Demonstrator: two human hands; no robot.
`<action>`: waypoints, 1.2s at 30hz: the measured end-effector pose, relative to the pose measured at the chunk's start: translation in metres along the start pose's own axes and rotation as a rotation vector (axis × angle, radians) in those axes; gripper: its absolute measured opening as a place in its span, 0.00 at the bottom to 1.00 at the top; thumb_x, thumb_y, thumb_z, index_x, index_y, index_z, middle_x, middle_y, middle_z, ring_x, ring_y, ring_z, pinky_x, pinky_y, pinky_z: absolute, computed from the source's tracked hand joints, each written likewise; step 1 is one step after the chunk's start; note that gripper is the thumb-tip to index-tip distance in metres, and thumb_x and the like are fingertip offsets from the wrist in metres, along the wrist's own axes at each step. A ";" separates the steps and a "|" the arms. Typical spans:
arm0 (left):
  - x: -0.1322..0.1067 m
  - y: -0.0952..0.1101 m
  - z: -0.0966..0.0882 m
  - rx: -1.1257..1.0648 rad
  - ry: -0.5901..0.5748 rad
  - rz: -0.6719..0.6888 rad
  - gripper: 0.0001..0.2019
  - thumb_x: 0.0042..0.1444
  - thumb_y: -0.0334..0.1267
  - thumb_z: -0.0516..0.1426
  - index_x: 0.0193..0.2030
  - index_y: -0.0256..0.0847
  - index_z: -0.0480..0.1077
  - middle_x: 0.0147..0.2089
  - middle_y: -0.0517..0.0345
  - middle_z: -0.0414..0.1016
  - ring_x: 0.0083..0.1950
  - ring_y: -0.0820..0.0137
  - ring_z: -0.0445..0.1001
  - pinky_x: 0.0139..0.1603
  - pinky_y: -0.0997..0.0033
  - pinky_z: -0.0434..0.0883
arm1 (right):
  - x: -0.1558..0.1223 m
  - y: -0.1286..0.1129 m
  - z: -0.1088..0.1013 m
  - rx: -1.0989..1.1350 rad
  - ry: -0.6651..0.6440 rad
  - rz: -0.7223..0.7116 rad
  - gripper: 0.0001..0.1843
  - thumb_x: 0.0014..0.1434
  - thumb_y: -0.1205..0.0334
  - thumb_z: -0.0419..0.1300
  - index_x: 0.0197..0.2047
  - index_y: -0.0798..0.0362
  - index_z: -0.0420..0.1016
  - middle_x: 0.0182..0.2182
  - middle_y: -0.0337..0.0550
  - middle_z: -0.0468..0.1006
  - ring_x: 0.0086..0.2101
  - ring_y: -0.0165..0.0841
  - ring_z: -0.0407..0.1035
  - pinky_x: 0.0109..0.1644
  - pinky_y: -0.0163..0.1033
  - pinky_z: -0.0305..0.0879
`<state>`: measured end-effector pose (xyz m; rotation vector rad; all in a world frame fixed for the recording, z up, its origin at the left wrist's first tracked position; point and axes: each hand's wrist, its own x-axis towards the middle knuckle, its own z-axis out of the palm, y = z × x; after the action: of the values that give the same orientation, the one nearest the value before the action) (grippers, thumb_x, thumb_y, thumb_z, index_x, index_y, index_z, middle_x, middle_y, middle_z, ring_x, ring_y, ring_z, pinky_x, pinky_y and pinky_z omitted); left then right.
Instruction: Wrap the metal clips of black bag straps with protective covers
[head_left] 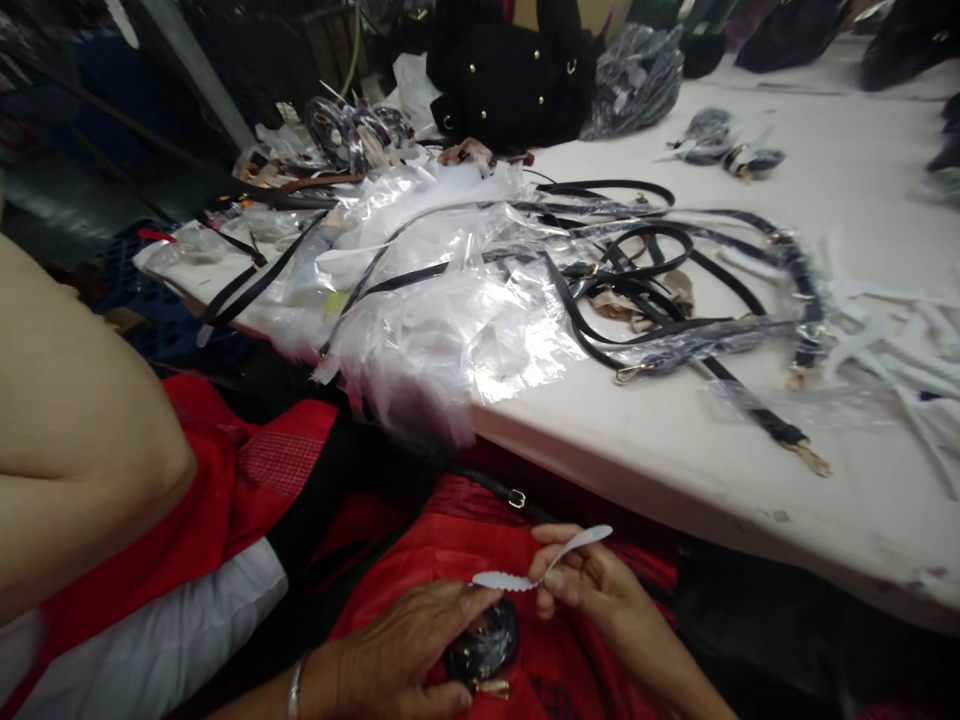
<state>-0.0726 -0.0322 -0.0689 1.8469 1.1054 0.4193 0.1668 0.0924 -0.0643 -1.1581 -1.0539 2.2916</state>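
Note:
Low in the head view, my left hand (409, 645) is wrapped round a coiled black strap (487, 640) in clear plastic, with a gold clasp at its lower edge. The coil lies over my red-clad lap. To its right, my right hand (592, 585) pinches a thin white strip (510, 581) with a scalloped edge. One end of the strip reaches my left fingertips above the coil; the other sticks out past my right fingers. Behind my hands, a black strap with a gold buckle (517, 498) hangs below the table edge.
On the white table (637, 430) lie crumpled clear plastic bags (450, 320) and several long black straps (652, 245). White strips (892, 340) are heaped at the right, with wrapped coils (709, 135) and a black bag (510, 80) farther back. Another person's arm (82, 440) is close on my left.

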 end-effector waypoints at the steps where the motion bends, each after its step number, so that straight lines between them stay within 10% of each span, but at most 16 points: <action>1: 0.001 0.000 0.000 -0.005 0.000 0.003 0.46 0.57 0.39 0.60 0.74 0.48 0.34 0.68 0.45 0.61 0.65 0.55 0.66 0.67 0.55 0.63 | 0.001 0.002 -0.001 -0.027 -0.019 0.019 0.18 0.59 0.53 0.66 0.46 0.55 0.71 0.30 0.41 0.79 0.28 0.29 0.72 0.36 0.36 0.68; 9: 0.007 0.001 -0.002 -0.006 -0.061 0.069 0.39 0.59 0.43 0.57 0.73 0.44 0.43 0.65 0.43 0.64 0.63 0.53 0.66 0.66 0.52 0.63 | 0.014 0.015 0.015 -0.034 0.066 -0.050 0.16 0.67 0.45 0.55 0.43 0.50 0.63 0.34 0.43 0.82 0.25 0.31 0.76 0.29 0.35 0.68; 16: 0.023 0.017 -0.022 0.044 -0.129 0.048 0.22 0.58 0.41 0.59 0.59 0.43 0.64 0.51 0.48 0.74 0.55 0.57 0.68 0.58 0.58 0.65 | 0.017 0.022 0.011 0.098 -0.006 -0.024 0.20 0.60 0.51 0.65 0.49 0.53 0.67 0.35 0.42 0.80 0.28 0.27 0.73 0.32 0.33 0.69; 36: 0.017 0.022 -0.011 0.237 -0.048 0.009 0.14 0.66 0.45 0.55 0.55 0.43 0.65 0.49 0.54 0.76 0.46 0.63 0.72 0.49 0.67 0.65 | 0.027 0.019 0.036 -0.077 -0.245 0.019 0.17 0.66 0.48 0.56 0.40 0.56 0.70 0.29 0.42 0.79 0.27 0.29 0.72 0.33 0.35 0.67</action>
<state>-0.0596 -0.0165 -0.0479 2.0578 1.1547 0.2561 0.1221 0.0797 -0.0794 -0.9345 -1.2323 2.4742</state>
